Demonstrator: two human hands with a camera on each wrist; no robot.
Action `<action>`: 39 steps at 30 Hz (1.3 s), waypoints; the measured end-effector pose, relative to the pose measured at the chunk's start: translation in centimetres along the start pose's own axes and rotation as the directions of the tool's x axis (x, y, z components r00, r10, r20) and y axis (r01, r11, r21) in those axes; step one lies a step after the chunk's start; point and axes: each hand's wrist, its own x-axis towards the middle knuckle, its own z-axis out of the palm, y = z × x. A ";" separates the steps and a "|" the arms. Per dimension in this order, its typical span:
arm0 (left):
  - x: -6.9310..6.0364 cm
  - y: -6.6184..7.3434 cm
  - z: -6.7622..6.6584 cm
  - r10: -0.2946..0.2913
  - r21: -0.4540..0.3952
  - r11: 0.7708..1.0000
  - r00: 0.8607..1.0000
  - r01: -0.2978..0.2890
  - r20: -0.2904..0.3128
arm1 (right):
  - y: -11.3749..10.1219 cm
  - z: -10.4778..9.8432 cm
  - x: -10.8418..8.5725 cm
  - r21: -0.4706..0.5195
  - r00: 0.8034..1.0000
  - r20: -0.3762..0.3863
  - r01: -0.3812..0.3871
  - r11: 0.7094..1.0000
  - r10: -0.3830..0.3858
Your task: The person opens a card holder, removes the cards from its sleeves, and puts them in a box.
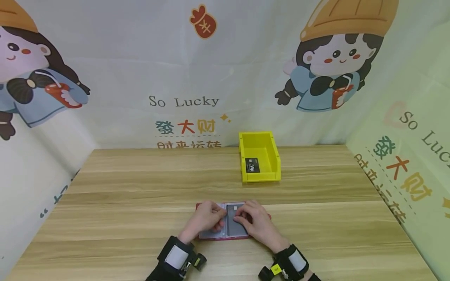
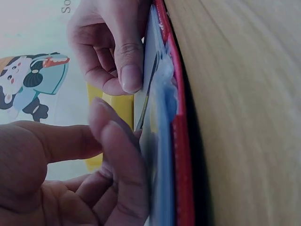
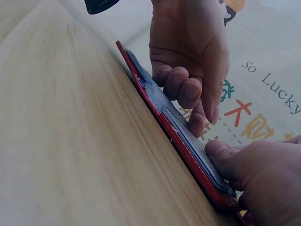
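An open red card holder (image 1: 225,239) with clear plastic sleeves lies on the table. A grey card (image 1: 233,226) with a chip lies at its right sleeve; in the left wrist view a dark edge bows up from the page. My left hand (image 1: 209,216) is over the holder's left side, its curled fingertips touching the page near the card's left edge; whether they pinch anything is unclear. With thumb and fingers bent together, my right hand (image 1: 256,222) holds the card from the right. Its thumb (image 3: 221,153) presses down on it in the right wrist view.
Behind the holder stands a yellow bin (image 1: 261,177), with a black card (image 1: 252,165) marked "Vip" inside. A printed cloth (image 1: 246,78) hangs along the back and both sides of the wooden table (image 1: 140,187).
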 end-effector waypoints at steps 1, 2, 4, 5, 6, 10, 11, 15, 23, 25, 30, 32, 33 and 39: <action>0.0 0.0 0.0 -0.013 -0.025 1.000 1.000 0.014 0.017 | 0.0 0.0 0.0 -0.003 1.000 -0.002 -0.001 1.000 0.001; 0.0 0.0 0.1 -0.024 -0.045 0.999 0.999 0.025 0.032 | 0.0 0.1 -0.1 -0.005 1.000 -0.004 0.002 1.000 -0.002; -0.1 -0.1 0.2 -0.038 -0.070 0.997 0.998 0.040 0.040 | 0.0 0.2 -0.2 -0.003 1.000 -0.003 0.006 1.000 -0.006; -0.2 0.0 0.3 -0.043 -0.078 0.996 0.999 0.046 0.033 | 0.0 0.3 -0.2 -0.002 1.000 -0.002 0.012 1.000 -0.012; -0.3 0.0 0.4 -0.044 -0.085 0.995 0.999 0.046 0.028 | 0.0 0.4 -0.2 -0.004 1.000 -0.003 0.016 1.000 -0.016; -0.7 -0.1 0.4 -0.030 -0.111 0.993 1.000 0.031 0.008 | -0.1 0.4 -0.4 0.001 1.000 -0.011 0.008 1.000 -0.008; -0.8 -0.2 0.3 -0.034 -0.146 0.989 0.999 0.038 0.026 | -0.1 0.4 -0.5 -0.001 1.000 -0.012 0.005 1.000 -0.005; -1.3 -0.8 -0.1 -0.094 -0.346 0.928 0.984 0.141 0.151 | -0.2 0.3 -0.6 0.001 1.000 -0.001 -0.011 1.000 0.011; -2.2 -1.8 -0.7 -0.144 -0.635 0.710 0.946 0.303 0.290 | -0.2 0.4 -0.5 -0.020 0.999 -0.032 0.010 1.000 -0.011; -2.2 -1.8 -0.7 -0.147 -0.654 0.692 0.946 0.306 0.288 | -0.3 0.3 -0.5 -0.020 0.999 -0.033 0.009 1.000 -0.010; -1.6 -1.7 -0.7 -0.160 -0.655 0.690 0.948 0.307 0.275 | -0.5 -0.1 -0.3 -0.010 1.000 -0.023 -0.014 1.000 0.014; -1.5 -1.6 -0.7 -0.167 -0.648 0.696 0.948 0.309 0.272 | -0.5 -0.2 -0.3 -0.009 1.000 -0.021 -0.021 1.000 0.021; -1.5 -1.5 -0.7 -0.171 -0.648 0.695 0.947 0.312 0.272 | -0.5 -0.2 -0.2 -0.008 1.000 -0.019 -0.023 1.000 0.023; -1.9 -1.2 -0.9 -0.165 -0.710 0.612 0.934 0.349 0.317 | -0.3 -0.2 -0.2 -0.009 1.000 -0.007 -0.011 1.000 0.011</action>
